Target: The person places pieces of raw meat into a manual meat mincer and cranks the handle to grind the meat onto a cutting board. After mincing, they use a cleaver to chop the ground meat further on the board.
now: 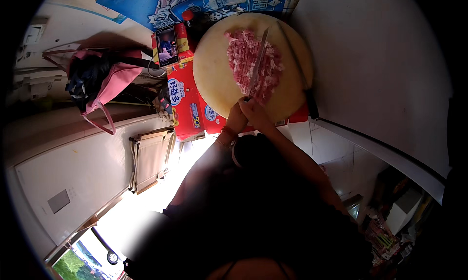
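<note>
A round, thick cutting board (212,68) lies before me with a flattened mound of chopped raw meat (239,60) on it. A long-bladed knife (259,62) lies across the meat, its tip pointing away from me. My right hand (255,112) is closed around its handle. Pressed against it, my left hand (237,116), with bracelets at the wrist, also grips the handle end; the fingers hide most of the handle. A second knife (292,53) rests along the board's right side, its black handle (311,104) sticking out past the rim.
Red printed cartons (186,104) sit beneath and left of the board. A phone (167,46) showing a video leans on a box, beside a red-capped bottle (188,16). Left hangs a pink bag (119,80); a folded chair (150,161) stands below. A white panel (373,60) borders the right.
</note>
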Demonstrator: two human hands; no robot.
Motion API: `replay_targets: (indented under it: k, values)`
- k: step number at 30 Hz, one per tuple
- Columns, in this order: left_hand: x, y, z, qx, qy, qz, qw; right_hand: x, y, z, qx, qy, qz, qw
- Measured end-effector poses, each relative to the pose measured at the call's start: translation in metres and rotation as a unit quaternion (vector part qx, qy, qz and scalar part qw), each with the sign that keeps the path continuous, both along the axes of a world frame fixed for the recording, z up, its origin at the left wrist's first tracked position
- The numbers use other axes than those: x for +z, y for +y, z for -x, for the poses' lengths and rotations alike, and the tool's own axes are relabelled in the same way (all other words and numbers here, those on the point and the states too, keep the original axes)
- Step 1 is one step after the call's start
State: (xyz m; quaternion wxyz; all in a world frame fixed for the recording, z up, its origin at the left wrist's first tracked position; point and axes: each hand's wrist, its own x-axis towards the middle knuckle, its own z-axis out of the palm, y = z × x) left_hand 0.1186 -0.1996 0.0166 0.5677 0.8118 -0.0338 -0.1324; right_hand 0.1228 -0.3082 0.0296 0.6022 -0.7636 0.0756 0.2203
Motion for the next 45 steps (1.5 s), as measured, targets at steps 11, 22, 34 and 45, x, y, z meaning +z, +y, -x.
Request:
replay_targets:
  k: [11, 22, 34, 45]
  values:
    - [-0.001, 0.005, -0.006, -0.047, 0.079, 0.015, 0.996, -0.022, 0.006, 0.005, 0.000, -0.113, 0.000, 0.994]
    - [0.001, 0.005, -0.003, -0.016, -0.010, 0.072, 0.997, -0.006, 0.004, 0.007, -0.019, 0.011, -0.049, 0.999]
    - [-0.008, 0.015, -0.007, 0.013, 0.020, 0.001, 1.000, -0.022, 0.023, -0.003, -0.049, -0.016, -0.074, 0.996]
    - [0.015, 0.041, -0.007, 0.027, 0.116, -0.014, 0.993, 0.004, 0.045, -0.011, 0.022, 0.076, -0.091, 0.993]
